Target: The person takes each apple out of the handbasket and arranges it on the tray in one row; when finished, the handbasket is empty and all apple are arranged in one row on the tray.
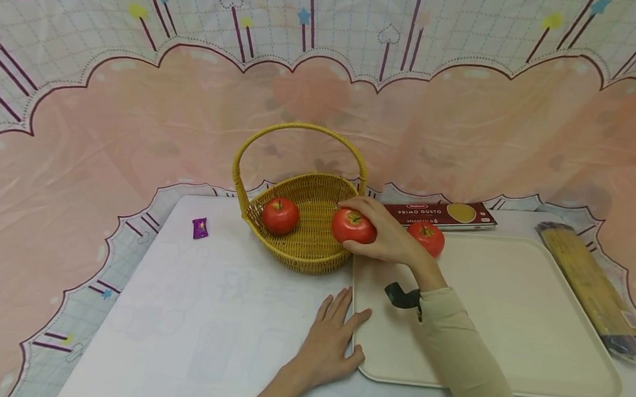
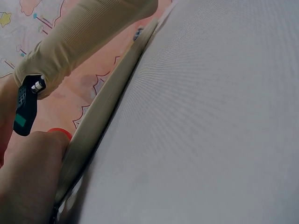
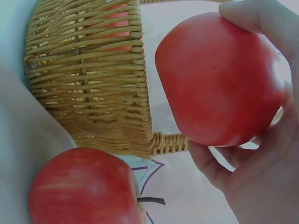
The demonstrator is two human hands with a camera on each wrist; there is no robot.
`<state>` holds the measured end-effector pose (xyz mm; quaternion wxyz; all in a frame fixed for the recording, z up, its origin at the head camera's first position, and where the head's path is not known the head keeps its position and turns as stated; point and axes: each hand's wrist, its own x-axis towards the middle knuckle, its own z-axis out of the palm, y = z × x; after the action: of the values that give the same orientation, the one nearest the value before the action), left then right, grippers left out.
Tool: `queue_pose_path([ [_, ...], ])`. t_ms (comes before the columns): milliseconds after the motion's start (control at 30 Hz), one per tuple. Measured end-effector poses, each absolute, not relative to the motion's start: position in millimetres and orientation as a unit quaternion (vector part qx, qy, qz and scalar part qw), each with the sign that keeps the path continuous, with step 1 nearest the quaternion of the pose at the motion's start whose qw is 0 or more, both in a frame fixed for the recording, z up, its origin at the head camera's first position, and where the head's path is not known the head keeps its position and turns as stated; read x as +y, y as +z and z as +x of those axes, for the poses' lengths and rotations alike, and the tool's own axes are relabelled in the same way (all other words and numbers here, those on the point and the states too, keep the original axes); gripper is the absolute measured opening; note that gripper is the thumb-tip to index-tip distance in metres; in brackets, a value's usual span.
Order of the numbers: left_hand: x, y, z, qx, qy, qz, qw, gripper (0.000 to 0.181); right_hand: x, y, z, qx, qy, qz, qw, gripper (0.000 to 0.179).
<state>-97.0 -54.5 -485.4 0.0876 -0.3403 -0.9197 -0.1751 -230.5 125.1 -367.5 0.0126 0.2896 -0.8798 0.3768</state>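
Note:
My right hand (image 1: 383,232) grips a red apple (image 1: 353,226) at the right rim of a yellow wicker basket (image 1: 314,264). In the right wrist view the held apple (image 3: 219,79) shows large, with thumb and fingers around it, beside the basket's woven side (image 3: 93,84). A second apple (image 1: 280,216) lies inside the basket at its left. Another apple (image 1: 426,238) sits at the far left corner of a cream tray (image 1: 506,316). My left hand (image 1: 334,340) rests with spread fingers at the tray's left edge; in the left wrist view it shows only partly.
Behind the tray lies a dark red spaghetti box (image 1: 441,215). A clear pack of spaghetti (image 1: 594,285) lies along the tray's right side. A small purple wrapped sweet (image 1: 200,228) is on the white table (image 1: 181,335), left of the basket. A patterned curtain (image 1: 192,126) hangs behind.

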Motion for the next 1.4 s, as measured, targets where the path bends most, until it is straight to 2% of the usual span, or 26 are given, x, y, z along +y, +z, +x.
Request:
queue_pose_path([
  [600,-52,-487,-98,-0.920,-0.174,-0.340,0.088,0.058,139,-378,-219,-0.873,0.399,0.277,0.044,0.071],
  [1067,-50,-488,-97,-0.919,-0.176,-0.343,0.085,0.059,148,-384,-210,-0.865,0.437,0.246,0.021,0.069],
  [1400,-54,-484,-97,-0.921,-0.180,-0.338,0.074,0.058,161,-390,-213,-0.861,0.450,0.237,0.030,0.066],
])
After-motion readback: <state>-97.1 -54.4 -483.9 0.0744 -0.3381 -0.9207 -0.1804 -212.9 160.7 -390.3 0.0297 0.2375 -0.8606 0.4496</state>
